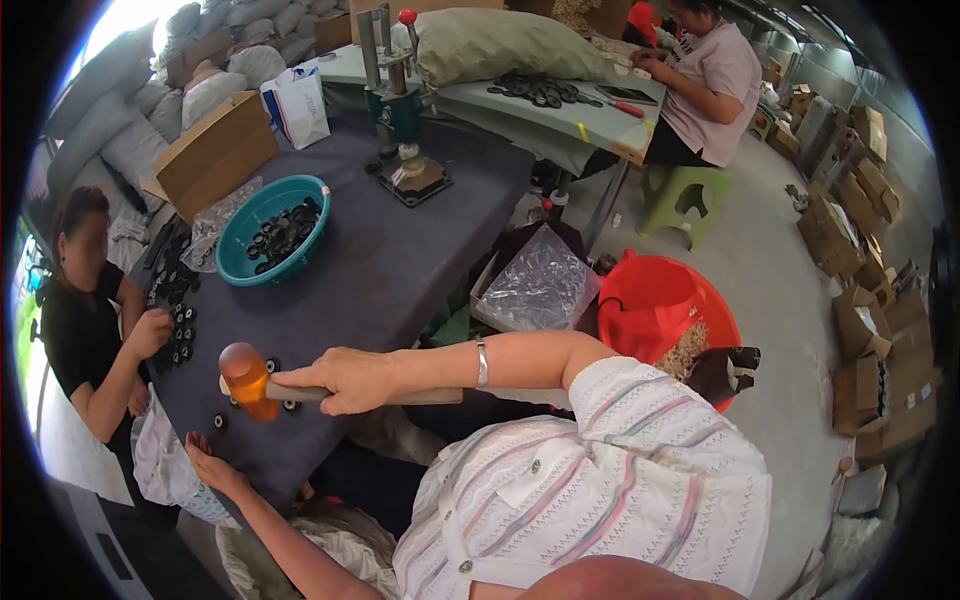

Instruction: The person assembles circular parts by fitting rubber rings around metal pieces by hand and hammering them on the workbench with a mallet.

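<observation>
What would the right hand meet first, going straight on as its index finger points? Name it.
First comes the orange mallet head; the right hand holds its handle, so it would likely move along. Depth beyond is unclear.

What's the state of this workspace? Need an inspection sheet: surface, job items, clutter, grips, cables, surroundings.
Surface: dark grey tabletop.
Job items: amber-headed mallet; small round black parts around its head.
Clutter: teal basin of black pieces, cardboard box, clear plastic bag, green hand press.
Grips: right grip closed on the mallet's handle; left grip open near the table edge, contact unclear.
Cables: nothing seen.
Surroundings: co-worker at left; another person seated on a green stool; red basket on the floor; cartons at right.
</observation>
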A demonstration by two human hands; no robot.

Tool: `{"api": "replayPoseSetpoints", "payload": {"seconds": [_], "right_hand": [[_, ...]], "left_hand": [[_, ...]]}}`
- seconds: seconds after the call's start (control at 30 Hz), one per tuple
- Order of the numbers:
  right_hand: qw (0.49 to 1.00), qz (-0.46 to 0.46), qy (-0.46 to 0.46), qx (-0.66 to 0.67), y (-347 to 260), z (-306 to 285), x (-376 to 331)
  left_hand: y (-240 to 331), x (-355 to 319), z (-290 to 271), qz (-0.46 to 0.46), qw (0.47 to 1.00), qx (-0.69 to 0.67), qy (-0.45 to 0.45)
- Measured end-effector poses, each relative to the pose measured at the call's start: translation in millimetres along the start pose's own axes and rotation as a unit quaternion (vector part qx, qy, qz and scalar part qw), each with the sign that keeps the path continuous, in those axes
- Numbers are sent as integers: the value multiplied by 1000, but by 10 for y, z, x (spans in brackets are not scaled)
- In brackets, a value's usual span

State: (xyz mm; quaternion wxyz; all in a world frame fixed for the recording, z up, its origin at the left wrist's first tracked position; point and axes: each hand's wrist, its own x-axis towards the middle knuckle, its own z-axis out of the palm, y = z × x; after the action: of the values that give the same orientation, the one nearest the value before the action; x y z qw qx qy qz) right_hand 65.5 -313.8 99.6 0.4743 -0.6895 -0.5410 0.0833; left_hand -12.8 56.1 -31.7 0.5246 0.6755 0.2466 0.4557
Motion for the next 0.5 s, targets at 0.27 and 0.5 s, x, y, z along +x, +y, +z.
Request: {"api": "replayPoseSetpoints", "payload": {"seconds": [0.27, 0.5], "right_hand": [[1000, 18, -14, -15, 38, 6, 146], [998, 7, -52, -43, -53, 310, 830]], "left_hand": [[-37, 17, 102, 128, 959, 252, 32], [238, -170, 45, 1, 997, -20, 77]]}}
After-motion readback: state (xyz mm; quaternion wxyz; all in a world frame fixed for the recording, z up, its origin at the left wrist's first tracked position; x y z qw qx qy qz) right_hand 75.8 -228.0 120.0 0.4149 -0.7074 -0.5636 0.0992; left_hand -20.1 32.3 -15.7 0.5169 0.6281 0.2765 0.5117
